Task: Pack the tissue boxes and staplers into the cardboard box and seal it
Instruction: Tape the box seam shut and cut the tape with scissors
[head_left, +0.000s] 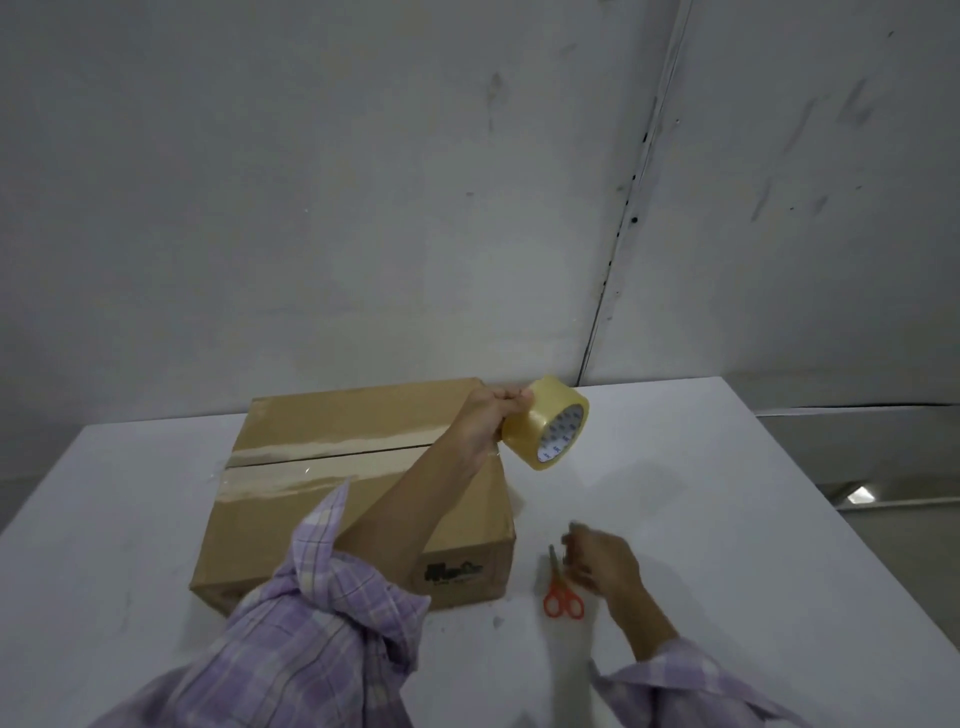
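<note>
The cardboard box (322, 467) lies on the white table with its top flaps folded down, and clear tape runs along the centre seam from the left edge. My left hand (485, 421) holds a roll of clear packing tape (550, 426) in the air above the box's right end. A stretch of tape seems to run from the roll back to the box. My right hand (602, 564) is blurred, low over the table right of the box, fingers beside the blades of orange-handled scissors (561, 587). No tissue boxes or staplers are visible.
The white table (727, 519) reaches its right edge close by, with a dark gap and a shiny strip (883, 499) beyond. A grey wall stands right behind the box.
</note>
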